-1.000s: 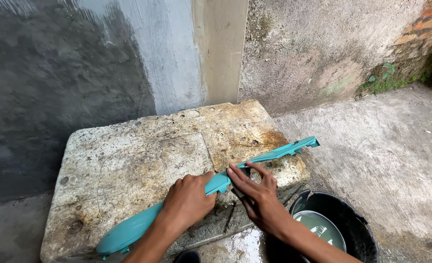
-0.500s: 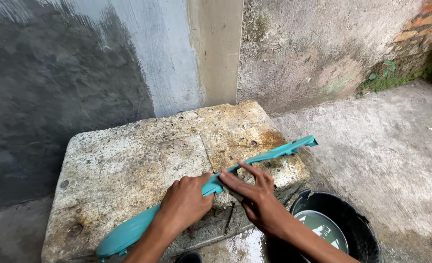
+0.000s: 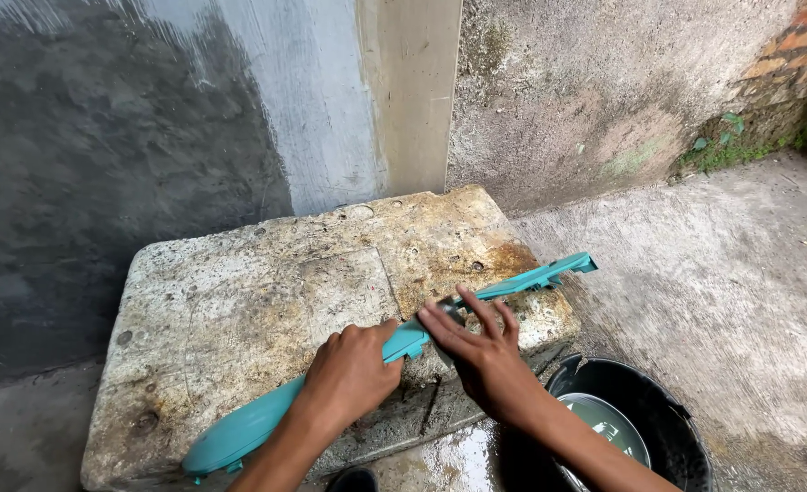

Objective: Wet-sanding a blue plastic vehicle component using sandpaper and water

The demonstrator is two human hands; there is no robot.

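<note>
A teal plastic strip (image 3: pixel 403 342) is gripped by the left hand (image 3: pixel 353 374) and pressed flat-fingered by the right hand (image 3: pixel 485 351) on the stone slab (image 3: pixel 258 301); a black bucket (image 3: pixel 668 428) sits at lower right.

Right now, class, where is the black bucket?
In the head view the black bucket sits at the lower right, on the ground beside the stone slab, just under the right hand.

A long teal plastic panel (image 3: pixel 504 290) lies slantwise on the weathered flat stone slab (image 3: pixel 240 301), its far end jutting past the slab's right edge. The left hand (image 3: pixel 353 374) and right hand (image 3: pixel 481 351) rest on the panel at the slab's near edge. A round black plastic bucket (image 3: pixel 672 433) stands right of the slab, low beside its near corner. A rough plastered wall (image 3: pixel 331 100) rises behind the slab.
</note>
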